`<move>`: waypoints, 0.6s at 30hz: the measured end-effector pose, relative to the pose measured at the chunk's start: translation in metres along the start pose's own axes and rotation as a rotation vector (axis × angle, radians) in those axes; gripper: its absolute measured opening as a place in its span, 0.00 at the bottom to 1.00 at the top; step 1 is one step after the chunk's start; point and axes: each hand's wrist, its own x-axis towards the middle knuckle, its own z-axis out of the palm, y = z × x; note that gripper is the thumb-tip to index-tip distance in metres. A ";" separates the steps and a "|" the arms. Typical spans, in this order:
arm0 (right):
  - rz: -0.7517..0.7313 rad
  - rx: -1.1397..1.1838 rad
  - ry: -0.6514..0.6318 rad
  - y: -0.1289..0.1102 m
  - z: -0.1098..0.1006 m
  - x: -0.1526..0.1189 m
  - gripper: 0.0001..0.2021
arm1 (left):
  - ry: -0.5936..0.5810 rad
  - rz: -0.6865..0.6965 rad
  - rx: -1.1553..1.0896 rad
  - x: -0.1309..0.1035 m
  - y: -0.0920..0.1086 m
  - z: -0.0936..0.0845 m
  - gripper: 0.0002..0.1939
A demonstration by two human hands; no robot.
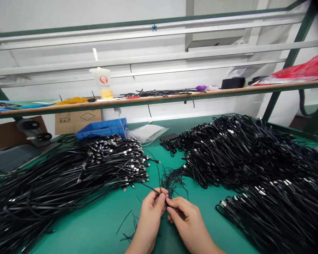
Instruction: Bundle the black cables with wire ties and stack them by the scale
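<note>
My left hand (151, 215) is closed, thumb against fingers, on a thin black cable (159, 173). From this grip the cable loops up and over toward the heap of cables at the left. Close beside it, my right hand (187, 216) pinches at the same spot, fingertips nearly touching the left thumb. The part between the fingertips is mostly hidden, so I cannot make out what the right fingers pinch. Just beyond both hands lies a loose pile of short black ties (176, 180). More such strips are scattered by my left wrist.
Long straight USB cables (69, 176) heap up at left. Folded cable bundles (228, 151) are piled at right, with another row (278, 208) nearer. Behind stand a blue bin (103, 128) and a plastic bag (148, 132). Above, a shelf (148, 100) holds a cup (102, 83).
</note>
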 end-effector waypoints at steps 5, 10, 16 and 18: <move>-0.097 -0.040 0.039 -0.003 0.000 0.000 0.09 | 0.007 0.044 -0.052 -0.001 -0.005 0.003 0.25; -0.109 -0.047 -0.031 -0.005 -0.003 0.003 0.12 | 0.008 0.008 -0.196 -0.001 -0.004 0.007 0.26; -0.054 -0.085 -0.029 0.003 -0.018 0.008 0.13 | 0.238 0.117 -0.357 0.016 0.035 -0.034 0.25; -0.023 -0.062 -0.030 0.005 -0.025 0.010 0.13 | 0.305 0.176 -0.376 0.022 0.049 -0.053 0.23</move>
